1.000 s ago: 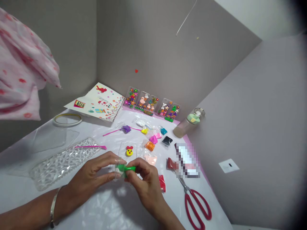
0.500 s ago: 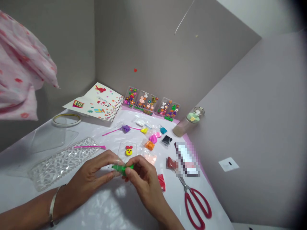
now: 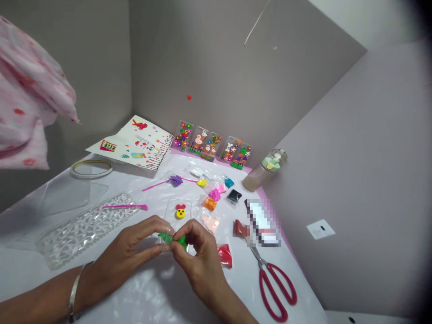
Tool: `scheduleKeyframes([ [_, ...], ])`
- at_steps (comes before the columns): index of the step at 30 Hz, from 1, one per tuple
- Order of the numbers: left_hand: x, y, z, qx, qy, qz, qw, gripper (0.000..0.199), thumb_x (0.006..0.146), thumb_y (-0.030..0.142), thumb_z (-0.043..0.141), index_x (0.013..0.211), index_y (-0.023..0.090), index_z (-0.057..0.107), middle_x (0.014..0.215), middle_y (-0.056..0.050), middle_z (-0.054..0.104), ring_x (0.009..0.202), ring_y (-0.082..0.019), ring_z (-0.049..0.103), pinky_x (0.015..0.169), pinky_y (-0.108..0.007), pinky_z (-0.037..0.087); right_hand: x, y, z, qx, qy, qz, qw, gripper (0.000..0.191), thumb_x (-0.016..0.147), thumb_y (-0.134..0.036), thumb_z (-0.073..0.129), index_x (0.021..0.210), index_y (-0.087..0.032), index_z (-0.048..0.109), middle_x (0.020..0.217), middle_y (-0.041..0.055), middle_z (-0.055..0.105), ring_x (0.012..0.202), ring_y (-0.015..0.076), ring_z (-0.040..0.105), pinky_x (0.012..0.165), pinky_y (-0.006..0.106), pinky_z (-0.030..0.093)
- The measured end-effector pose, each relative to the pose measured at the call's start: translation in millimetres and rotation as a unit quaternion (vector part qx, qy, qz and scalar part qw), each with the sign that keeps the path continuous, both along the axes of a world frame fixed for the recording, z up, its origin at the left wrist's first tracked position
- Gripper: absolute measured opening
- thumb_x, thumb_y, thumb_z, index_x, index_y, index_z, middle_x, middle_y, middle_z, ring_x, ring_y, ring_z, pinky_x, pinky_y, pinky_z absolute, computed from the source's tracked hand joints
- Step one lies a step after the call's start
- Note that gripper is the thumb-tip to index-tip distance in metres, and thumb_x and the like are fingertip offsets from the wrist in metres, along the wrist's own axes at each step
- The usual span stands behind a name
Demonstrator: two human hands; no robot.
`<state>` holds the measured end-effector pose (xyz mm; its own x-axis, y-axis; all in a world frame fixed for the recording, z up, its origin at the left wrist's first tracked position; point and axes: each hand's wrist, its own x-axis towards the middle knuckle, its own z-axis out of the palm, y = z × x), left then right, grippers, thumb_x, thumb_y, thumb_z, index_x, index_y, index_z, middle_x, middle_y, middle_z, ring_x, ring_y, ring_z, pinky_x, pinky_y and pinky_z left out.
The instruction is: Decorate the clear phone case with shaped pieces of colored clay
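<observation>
My left hand (image 3: pixel 124 252) holds a small clear packet of green clay (image 3: pixel 165 238) between its thumb and fingers. Thumb and fingertips of my right hand (image 3: pixel 202 258) are pinched on the same packet, with green showing on both sides of them. Just beyond lies a clear rectangular case (image 3: pixel 169 208), partly hidden by my hands. On it sits a yellow clay face (image 3: pixel 181 213) with red pieces on top. To the right of my right hand is a packet of red clay (image 3: pixel 225 255).
Several clay packets, including an orange one (image 3: pixel 209 204), lie ahead. Red-handled scissors (image 3: pixel 278 288) and a blurred-out phone (image 3: pixel 263 223) are at right. At left are a textured clear tray (image 3: pixel 84 229), a pink tool (image 3: pixel 124 207) and a tape roll (image 3: pixel 92 168). A bottle (image 3: pixel 259 173) stands near the wall.
My right fingers have shifted slightly left along the green packet, and more green shows to their right. The view has moved a little.
</observation>
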<state>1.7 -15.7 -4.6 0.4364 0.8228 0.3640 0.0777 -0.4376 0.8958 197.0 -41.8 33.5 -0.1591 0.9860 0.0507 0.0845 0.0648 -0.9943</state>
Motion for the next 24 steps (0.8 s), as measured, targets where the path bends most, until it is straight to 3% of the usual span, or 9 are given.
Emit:
scheduleKeyframes([
  [7,-5.6,3.8,5.3,0.017,0.033,-0.012,0.999,0.012,0.098,0.023,0.066,0.106,0.029,0.072,0.099,0.003,0.074,0.093,-0.015,0.072,0.086,-0.02,0.055,5.0,0.2,9.1,0.01,-0.012,0.034,0.999,0.003,0.088,-0.021,0.069,0.086,-0.021,0.067,0.08,-0.0015,0.066,0.074,0.0141,0.057,0.071,0.028,0.044],
  [10,-7.4,6.0,4.9,0.033,0.045,0.017,0.998,0.011,0.097,0.024,0.067,0.105,0.027,0.073,0.1,0.001,0.075,0.094,-0.016,0.072,0.086,-0.021,0.056,8.7,0.5,13.5,0.015,-0.03,0.047,0.998,0.006,0.093,-0.025,0.067,0.089,-0.02,0.069,0.084,0.0002,0.068,0.079,0.0156,0.061,0.074,0.029,0.047],
  [15,-3.8,2.7,0.7,0.037,0.036,0.044,0.998,0.013,0.096,0.025,0.068,0.107,0.027,0.075,0.101,-0.001,0.076,0.094,-0.018,0.073,0.087,-0.024,0.058,7.7,0.3,9.0,0.008,-0.034,0.018,0.999,0.009,0.089,-0.024,0.071,0.082,-0.021,0.065,0.078,-0.0015,0.064,0.074,0.0146,0.057,0.071,0.028,0.045],
  [18,-3.7,1.7,3.6,0.025,0.033,0.042,0.998,0.015,0.095,0.027,0.07,0.109,0.029,0.077,0.103,-0.001,0.078,0.097,-0.018,0.074,0.089,-0.023,0.059,7.6,1.6,5.6,0.007,-0.01,0.014,1.0,0.008,0.089,-0.025,0.072,0.086,-0.022,0.065,0.081,-0.0005,0.066,0.076,0.0158,0.06,0.073,0.03,0.047],
  [24,-6.3,1.0,9.5,0.019,0.051,0.101,0.993,0.021,0.099,0.037,0.066,0.117,0.034,0.078,0.118,0.0,0.078,0.109,-0.019,0.073,0.097,-0.023,0.059,12.2,8.7,4.7,-0.003,0.027,-0.049,0.998,0.016,0.082,-0.025,0.08,0.094,-0.022,0.07,0.087,0.0012,0.07,0.081,0.0177,0.064,0.076,0.032,0.05],
])
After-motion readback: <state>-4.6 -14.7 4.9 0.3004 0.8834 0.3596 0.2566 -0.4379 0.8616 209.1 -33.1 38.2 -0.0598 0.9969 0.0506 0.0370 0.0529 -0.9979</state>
